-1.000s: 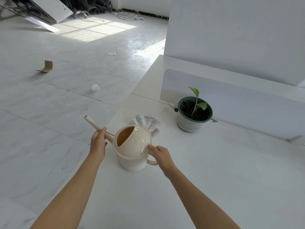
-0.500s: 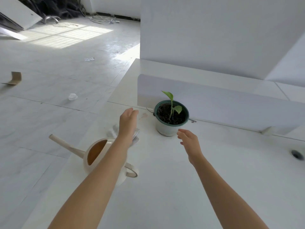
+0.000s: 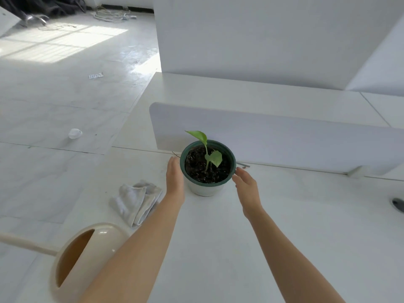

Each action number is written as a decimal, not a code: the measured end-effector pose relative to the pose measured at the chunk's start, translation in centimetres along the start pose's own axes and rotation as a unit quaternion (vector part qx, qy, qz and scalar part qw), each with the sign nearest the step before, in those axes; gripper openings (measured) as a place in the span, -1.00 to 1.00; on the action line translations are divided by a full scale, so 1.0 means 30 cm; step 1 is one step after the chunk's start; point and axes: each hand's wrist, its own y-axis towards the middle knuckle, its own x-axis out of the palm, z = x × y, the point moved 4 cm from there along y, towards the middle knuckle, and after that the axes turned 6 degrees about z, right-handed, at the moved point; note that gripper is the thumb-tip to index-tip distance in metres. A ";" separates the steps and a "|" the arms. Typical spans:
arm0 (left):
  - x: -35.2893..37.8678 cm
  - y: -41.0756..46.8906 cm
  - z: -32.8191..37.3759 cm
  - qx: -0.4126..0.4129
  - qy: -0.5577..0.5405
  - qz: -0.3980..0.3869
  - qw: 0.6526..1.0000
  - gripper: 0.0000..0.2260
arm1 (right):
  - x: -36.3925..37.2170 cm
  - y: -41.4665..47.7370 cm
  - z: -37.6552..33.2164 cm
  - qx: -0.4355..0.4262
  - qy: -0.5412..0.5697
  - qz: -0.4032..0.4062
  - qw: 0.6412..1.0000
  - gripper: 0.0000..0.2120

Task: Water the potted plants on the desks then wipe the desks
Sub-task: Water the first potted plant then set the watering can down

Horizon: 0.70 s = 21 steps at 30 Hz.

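White desk (image 3: 284, 226): head view; carries pot, cloth and can.
Potted plant (image 3: 197, 171): centre, just near of far divider (image 3: 284, 145).
Left hand (image 3: 175, 182): flat, fingers straight, against pot's left wall; contact unclear.
Right hand (image 3: 246, 186): relaxed, unclenched, at pot's right rim.
Cloth (image 3: 135, 200): crumpled, left of pot.
Watering can (image 3: 94, 254): cream, near-left, unheld.

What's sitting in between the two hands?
The potted plant, in the head view: left hand beside one side, right hand beside the other.
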 end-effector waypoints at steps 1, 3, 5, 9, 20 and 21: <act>0.007 0.003 0.001 0.003 -0.008 -0.006 1.000 -0.80 | 0.011 0.001 -0.001 -0.008 0.008 -0.007 1.000 -0.69; 0.021 0.004 -0.007 0.007 -0.019 -0.034 0.999 -0.74 | 0.021 0.007 0.007 -0.019 0.021 0.000 1.000 -0.72; 0.035 -0.001 -0.026 0.022 -0.020 -0.060 0.998 -0.59 | 0.024 0.009 0.013 -0.023 0.028 0.008 0.999 -0.72; 0.043 -0.047 -0.057 0.028 -0.034 -0.061 0.997 -0.46 | 0.032 0.037 0.007 -0.006 0.023 -0.006 1.000 -0.59; 0.027 -0.023 -0.023 0.036 -0.047 -0.047 0.997 -0.64 | 0.026 0.013 0.019 -0.010 0.050 0.020 0.999 -0.75; 0.035 -0.024 -0.025 0.045 -0.042 -0.057 0.997 -0.65 | 0.031 0.009 0.021 -0.013 0.046 0.010 0.999 -0.72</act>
